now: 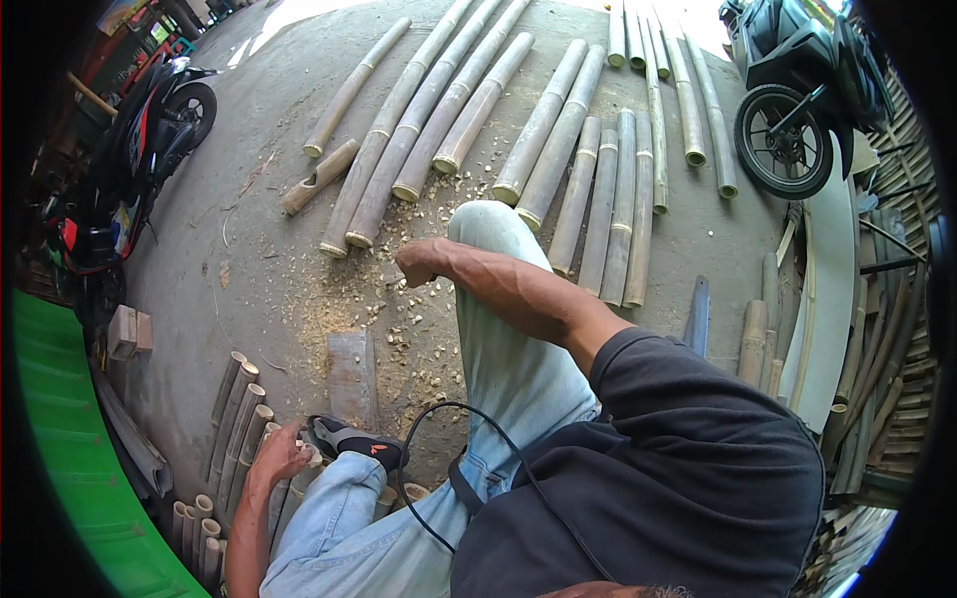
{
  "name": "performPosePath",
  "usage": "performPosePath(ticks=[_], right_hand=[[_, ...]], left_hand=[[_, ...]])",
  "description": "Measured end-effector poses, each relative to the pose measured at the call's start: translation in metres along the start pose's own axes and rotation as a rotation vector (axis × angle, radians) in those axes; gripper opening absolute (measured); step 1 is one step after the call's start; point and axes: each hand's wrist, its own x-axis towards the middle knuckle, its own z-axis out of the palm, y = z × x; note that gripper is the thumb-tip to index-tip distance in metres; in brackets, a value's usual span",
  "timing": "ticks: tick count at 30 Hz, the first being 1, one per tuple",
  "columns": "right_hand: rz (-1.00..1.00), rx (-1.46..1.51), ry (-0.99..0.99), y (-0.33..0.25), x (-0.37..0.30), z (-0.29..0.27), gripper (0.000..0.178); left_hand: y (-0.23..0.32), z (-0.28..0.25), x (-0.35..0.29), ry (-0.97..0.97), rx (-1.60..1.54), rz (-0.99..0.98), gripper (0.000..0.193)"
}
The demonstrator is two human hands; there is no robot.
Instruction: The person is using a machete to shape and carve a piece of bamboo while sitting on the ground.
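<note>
Short bamboo tubes [239,429] were to the near left of the grey board [352,379], probably light, stiff and smooth, best held mid-length, clear of cut rims. The left hand [281,453] was bent by them, its grip unclear; beyond the board, the right hand [419,261] was curled, contents hidden.

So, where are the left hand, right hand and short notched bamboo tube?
Left hand [283,453]: head view, back of hand.
Right hand [419,261]: head view, back of hand.
Short notched bamboo tube [335,165]: head view, wall beside the notch.

Left hand [286,451] near bamboo pieces [237,407]; right hand [423,262] beside knee [490,221].
</note>
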Motion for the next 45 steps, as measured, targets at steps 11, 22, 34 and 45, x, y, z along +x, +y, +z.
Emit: performPosePath(ticks=[11,22,34,45], right_hand=[[0.000,0.009,0.002,-0.003,-0.007,-0.004,0.019],[0.046,0.076,-0.012,0.000,-0.003,-0.001,0.016],[0.002,0.000,0.040,0.004,0.002,0.004,0.016],[-0.048,-0.023,0.098,0.001,-0.005,0.001,0.016]], left_hand=[[-0.004,-0.001,-0.002,0.012,-0.061,-0.032,0.057],[-0.005,0.001,-0.001,0.008,-0.053,0.006,0.058],[-0.016,0.005,0.003,-0.026,-0.031,-0.045,0.063],[-0.013,0.003,0.001,-0.036,-0.021,-0.045,0.062]])
